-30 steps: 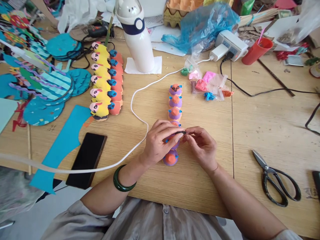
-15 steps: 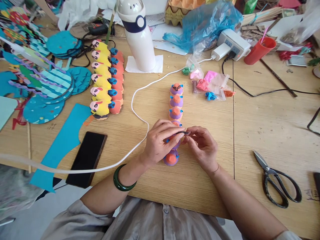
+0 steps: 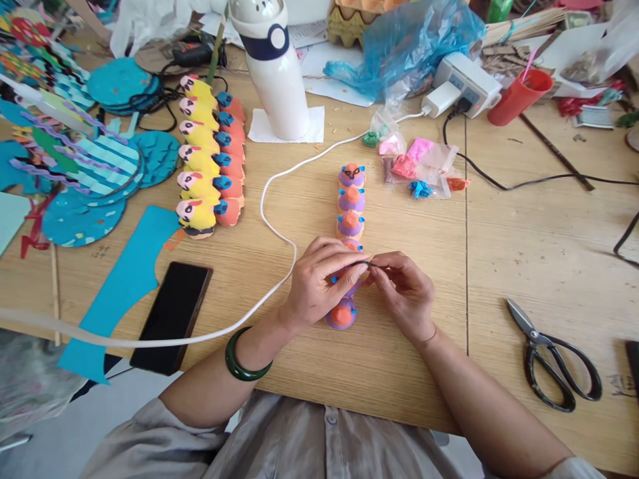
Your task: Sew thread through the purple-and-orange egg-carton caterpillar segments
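Between my two hands is a small, thin black strip (image 3: 361, 263) of soft-looking material, possibly clay. My left hand (image 3: 322, 278) pinches one end between thumb and fingers. The fingertips of my right hand (image 3: 403, 287) close on its other end. Just below lies a row of purple bumps with orange tops and small blue ears (image 3: 350, 197), running away from me on the table. My left hand covers part of this row. The farthest bump carries black face markings; the nearest one, by my left wrist, has none.
Yellow and orange painted rows (image 3: 200, 156) stand to the left, near a white bottle (image 3: 277, 73). A phone (image 3: 171, 318) and blue paper (image 3: 120, 286) lie at left, scissors (image 3: 554, 356) at right. Bags of coloured clay (image 3: 419, 163) sit beyond. A white cable (image 3: 264, 199) crosses the table.
My right fingertips have closed in on the end of the black strip, and less of it shows between my hands. The view has shifted slightly.
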{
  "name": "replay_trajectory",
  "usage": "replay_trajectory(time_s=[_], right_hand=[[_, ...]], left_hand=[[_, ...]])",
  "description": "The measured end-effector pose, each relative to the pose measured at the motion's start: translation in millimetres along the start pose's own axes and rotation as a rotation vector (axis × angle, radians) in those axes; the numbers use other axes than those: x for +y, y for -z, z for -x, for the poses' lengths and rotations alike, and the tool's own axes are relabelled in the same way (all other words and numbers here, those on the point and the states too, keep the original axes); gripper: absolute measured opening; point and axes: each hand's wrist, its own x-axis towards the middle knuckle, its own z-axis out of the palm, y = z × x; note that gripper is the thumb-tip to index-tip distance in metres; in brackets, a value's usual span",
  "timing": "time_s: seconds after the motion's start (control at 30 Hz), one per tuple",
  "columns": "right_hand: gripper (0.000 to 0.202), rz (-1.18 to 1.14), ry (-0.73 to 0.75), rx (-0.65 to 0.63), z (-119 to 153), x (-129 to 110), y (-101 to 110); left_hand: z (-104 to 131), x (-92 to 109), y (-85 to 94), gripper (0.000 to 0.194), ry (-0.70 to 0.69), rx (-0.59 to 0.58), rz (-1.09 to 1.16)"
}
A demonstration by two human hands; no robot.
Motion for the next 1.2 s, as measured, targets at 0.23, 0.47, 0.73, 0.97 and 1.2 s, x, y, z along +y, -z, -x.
replay_trajectory(time_s=[0.23, 0.47, 0.73, 0.97, 1.2], right_hand=[[0.007, -0.017, -0.038, -0.045, 0, -5, 1], [0.018, -0.215, -0.206, 0.024, -4, -8, 0], [0.02, -0.232, -0.262, 0.073, -6, -5, -1], [0.02, -0.218, -0.279, 0.054, -6, -4, 0], [0.018, -0.292, -0.289, 0.031, -8, -4, -1]], left_hand=[[-1, 2, -0.4, 0.007, 0.045, 0.033, -0.013], [0, -9, 2.1, 0.017, 0.354, 0.208, 0.172], [5, -10, -6.6, 0.038, 0.549, 0.151, 0.586], [7, -15, -7.4, 0.039, 0.548, 0.132, 0.643], [-1, -7, -1.3, 0.021, 0.584, 0.159, 0.82]])
